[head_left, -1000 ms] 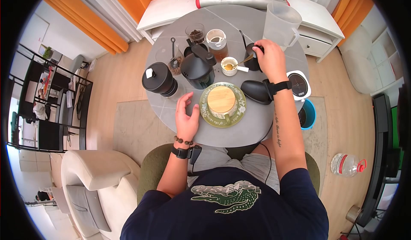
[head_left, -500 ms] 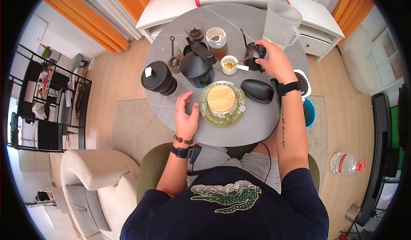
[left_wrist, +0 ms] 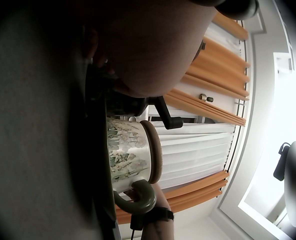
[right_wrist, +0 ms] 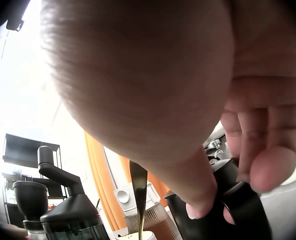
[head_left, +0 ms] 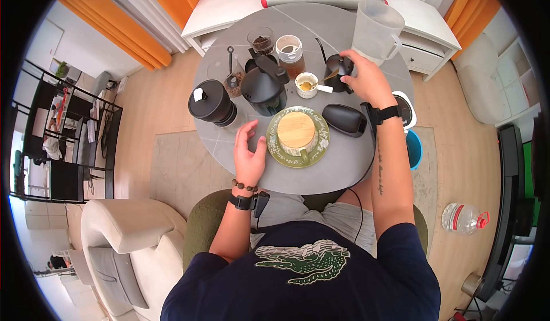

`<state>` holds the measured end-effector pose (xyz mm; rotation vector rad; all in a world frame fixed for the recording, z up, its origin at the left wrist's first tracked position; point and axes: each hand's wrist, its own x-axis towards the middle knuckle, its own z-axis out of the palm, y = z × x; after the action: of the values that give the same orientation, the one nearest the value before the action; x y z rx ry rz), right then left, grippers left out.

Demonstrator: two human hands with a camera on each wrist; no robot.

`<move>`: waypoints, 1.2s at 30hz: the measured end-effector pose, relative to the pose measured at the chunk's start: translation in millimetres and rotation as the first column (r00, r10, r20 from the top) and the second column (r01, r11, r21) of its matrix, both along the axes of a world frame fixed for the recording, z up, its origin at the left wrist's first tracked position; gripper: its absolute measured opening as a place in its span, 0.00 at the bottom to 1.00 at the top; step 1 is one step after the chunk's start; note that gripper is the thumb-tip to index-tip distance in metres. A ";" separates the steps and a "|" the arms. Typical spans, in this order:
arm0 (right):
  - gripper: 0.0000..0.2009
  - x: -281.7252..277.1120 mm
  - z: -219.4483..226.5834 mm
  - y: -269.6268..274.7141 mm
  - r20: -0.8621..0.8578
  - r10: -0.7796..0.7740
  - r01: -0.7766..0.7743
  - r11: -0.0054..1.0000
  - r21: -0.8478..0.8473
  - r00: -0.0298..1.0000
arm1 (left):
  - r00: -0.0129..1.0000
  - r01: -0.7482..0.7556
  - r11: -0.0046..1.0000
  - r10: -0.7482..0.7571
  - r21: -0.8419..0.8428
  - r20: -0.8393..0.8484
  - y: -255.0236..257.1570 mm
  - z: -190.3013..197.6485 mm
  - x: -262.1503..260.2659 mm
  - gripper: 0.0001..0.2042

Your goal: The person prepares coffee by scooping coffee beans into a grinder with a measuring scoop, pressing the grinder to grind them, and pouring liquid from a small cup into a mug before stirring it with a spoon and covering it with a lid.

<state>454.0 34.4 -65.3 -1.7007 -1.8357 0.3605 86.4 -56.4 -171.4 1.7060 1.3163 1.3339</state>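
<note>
My right hand (head_left: 371, 80) is at the handle side of a small black gooseneck kettle (head_left: 339, 66), thumb and fingers around its black handle (right_wrist: 245, 212). Left of the kettle sits a small white cup (head_left: 306, 92) with a handle and a gold spoon (right_wrist: 139, 195) standing in it. My left hand (head_left: 249, 159) rests at the table's near left, fingers loosely bent and holding nothing. Beside it is a green saucer (head_left: 275, 156) with lettering, bearing a floral mug (left_wrist: 130, 150) with a green handle, topped by a wooden lid (head_left: 295, 129).
A black hand grinder (head_left: 211, 103), a black lidded pot (head_left: 263, 92), a ribbed glass carafe (head_left: 291, 63) and a glass of dark beans (head_left: 261, 41) stand on the left and back. A black oval case (head_left: 344, 120), a white scale (head_left: 408, 110) and a clear pitcher (head_left: 378, 28) are at right.
My right hand has gone from the kettle's lid to its handle side. The kettle has since shifted slightly left, its spout with it. My left hand stays put.
</note>
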 end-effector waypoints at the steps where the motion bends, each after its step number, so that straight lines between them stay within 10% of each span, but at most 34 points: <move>1: 0.27 0.0 -9.6 -0.8 -0.043 -0.064 0.066 0.997 0.032 0.997 | 1.000 0.000 1.000 0.000 0.000 0.001 0.1 -1.0 -0.1 0.23; 9: 0.21 -11.6 -23.3 -23.4 0.054 -0.311 0.315 0.922 -0.224 0.949 | 0.999 0.019 0.999 -0.020 -0.038 -0.040 -2.7 5.0 -1.5 0.23; 23: 0.20 4.6 -63.1 -7.4 -0.706 -0.274 0.363 0.931 -0.026 0.653 | 1.000 0.017 1.000 -0.018 -0.014 -0.024 -2.2 3.9 -2.4 0.23; 31: 0.18 19.8 -1.0 -39.1 -0.866 0.002 0.370 0.903 0.216 0.501 | 1.000 0.000 1.000 0.000 0.018 -0.012 -1.3 3.4 -0.5 0.23; 36: 0.19 14.2 53.8 -78.7 -0.807 -0.046 0.432 0.861 0.267 0.589 | 1.000 0.008 1.000 -0.008 -0.003 -0.019 -2.5 3.8 -2.1 0.22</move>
<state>468.3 -44.3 -11.5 -1.1549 -0.9024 0.4354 84.3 -58.9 -167.6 1.7243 1.3203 1.3135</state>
